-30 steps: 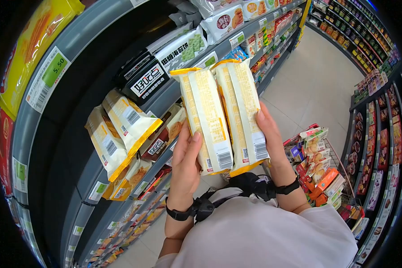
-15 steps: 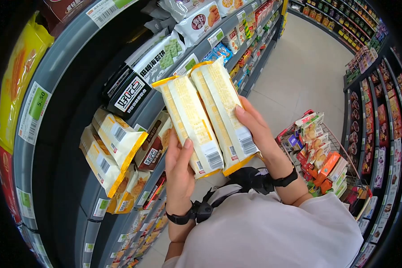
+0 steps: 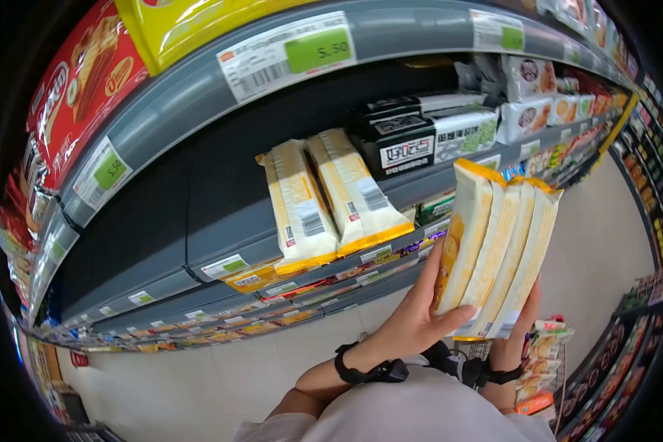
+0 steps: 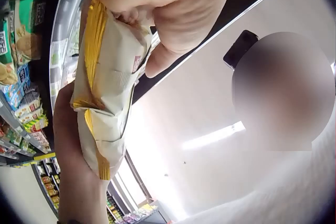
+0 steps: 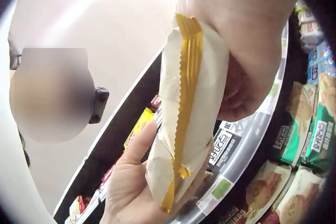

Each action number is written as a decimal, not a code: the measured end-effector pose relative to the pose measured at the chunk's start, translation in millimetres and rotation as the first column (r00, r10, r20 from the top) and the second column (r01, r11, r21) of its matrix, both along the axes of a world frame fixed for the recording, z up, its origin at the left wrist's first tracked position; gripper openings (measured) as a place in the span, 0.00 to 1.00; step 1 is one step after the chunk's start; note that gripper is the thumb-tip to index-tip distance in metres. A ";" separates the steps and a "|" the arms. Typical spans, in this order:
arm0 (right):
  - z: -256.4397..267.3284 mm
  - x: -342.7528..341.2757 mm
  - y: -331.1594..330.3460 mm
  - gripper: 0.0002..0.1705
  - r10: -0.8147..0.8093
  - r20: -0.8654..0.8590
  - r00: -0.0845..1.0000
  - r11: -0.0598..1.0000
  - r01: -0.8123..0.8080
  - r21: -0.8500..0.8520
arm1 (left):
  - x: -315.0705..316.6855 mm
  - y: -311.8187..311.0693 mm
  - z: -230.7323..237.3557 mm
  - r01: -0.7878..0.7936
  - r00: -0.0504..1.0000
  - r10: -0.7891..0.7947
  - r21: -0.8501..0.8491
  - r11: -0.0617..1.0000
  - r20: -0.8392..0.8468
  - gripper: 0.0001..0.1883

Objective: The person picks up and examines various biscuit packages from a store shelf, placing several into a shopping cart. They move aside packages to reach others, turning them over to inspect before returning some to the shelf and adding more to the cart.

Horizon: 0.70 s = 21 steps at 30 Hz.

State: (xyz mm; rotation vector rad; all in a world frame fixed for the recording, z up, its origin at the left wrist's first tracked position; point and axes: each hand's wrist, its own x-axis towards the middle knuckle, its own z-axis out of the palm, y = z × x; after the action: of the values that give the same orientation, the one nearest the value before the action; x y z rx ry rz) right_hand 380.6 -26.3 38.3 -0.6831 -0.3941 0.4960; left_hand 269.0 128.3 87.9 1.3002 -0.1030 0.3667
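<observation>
Two cream-and-yellow biscuit packets, the left one point(image 3: 465, 247) and the right one point(image 3: 527, 258), stand side by side between my hands, printed backs and seams towards the head camera. My left hand point(image 3: 420, 317) grips their left side low down, thumb across the front. On the far right side my right hand point(image 3: 524, 313) holds them, mostly hidden behind the packets. The left wrist view shows the crimped yellow ends of the packets point(image 4: 113, 71) with the left hand point(image 4: 184, 8) above. In the right wrist view, the right hand point(image 5: 249, 45) curls around a packet point(image 5: 194, 87).
Two similar packets point(image 3: 302, 210) lie on the grey shelf point(image 3: 147, 258), ends over its edge. Black biscuit packs point(image 3: 401, 140) sit right of them. Overhead runs a shelf edge with price labels point(image 3: 287, 55). A loaded shopping cart point(image 3: 545, 365) stands beyond my right arm.
The head view has swung left, bringing the shelf and its two packets towards the middle. Held packets now appear further right, lower and turned at an angle, still in both hands.
</observation>
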 end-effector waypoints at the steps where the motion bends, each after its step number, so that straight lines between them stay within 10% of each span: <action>1: -4.2 1.2 1.9 0.30 0.027 -0.048 0.998 1.000 -0.027 0.002 | -3.4 3.0 -0.9 -0.010 1.000 0.010 0.025 1.000 -0.009 0.47; 21: -41.4 37.1 26.3 0.34 0.142 -0.149 0.979 0.981 -0.160 -0.111 | 6.0 30.1 -36.4 -0.059 0.983 0.075 0.101 0.993 -0.165 0.44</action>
State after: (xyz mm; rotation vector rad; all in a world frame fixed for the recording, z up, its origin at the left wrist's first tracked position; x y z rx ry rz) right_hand 417.7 0.0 -3.1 -0.7350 -0.2858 0.7133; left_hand 275.0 158.4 51.5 1.4269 0.0672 0.3101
